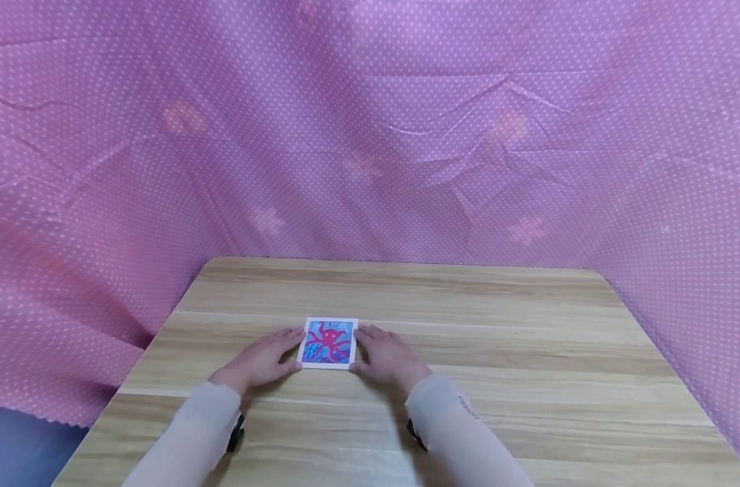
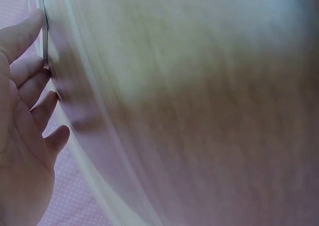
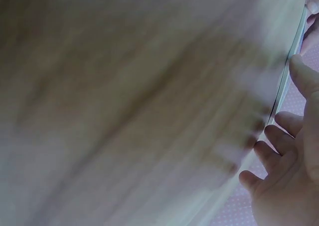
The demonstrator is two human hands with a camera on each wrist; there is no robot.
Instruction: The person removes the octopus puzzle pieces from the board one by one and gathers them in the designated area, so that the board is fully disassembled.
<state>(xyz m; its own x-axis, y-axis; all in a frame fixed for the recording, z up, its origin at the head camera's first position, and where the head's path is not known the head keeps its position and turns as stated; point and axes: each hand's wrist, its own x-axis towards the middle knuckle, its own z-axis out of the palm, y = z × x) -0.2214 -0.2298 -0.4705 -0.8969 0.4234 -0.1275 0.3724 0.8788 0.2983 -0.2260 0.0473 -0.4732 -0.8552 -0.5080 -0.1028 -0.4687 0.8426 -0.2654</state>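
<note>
A flat square picture card (image 1: pixel 329 343) with a white border lies on the wooden table (image 1: pixel 498 325), showing a red octopus on a blue and purple ground. Along its left edge rests my left hand (image 1: pixel 263 360), fingertips near the upper part and thumb at the lower corner. My right hand (image 1: pixel 388 355) touches the opposite edge in much the same way. Both wrist views look low across the tabletop; there the card is only a thin strip beside the fingertips (image 2: pixel 39 16). The fingers of both hands look relaxed, not wrapped round the card.
Pink dotted cloth (image 1: pixel 370 149) hangs behind the table and along both sides. Bare wood surrounds the card, and the table's far edge meets the cloth. A black band (image 1: pixel 236 433) shows at the left wrist, another dark piece (image 1: pixel 416 435) at the right.
</note>
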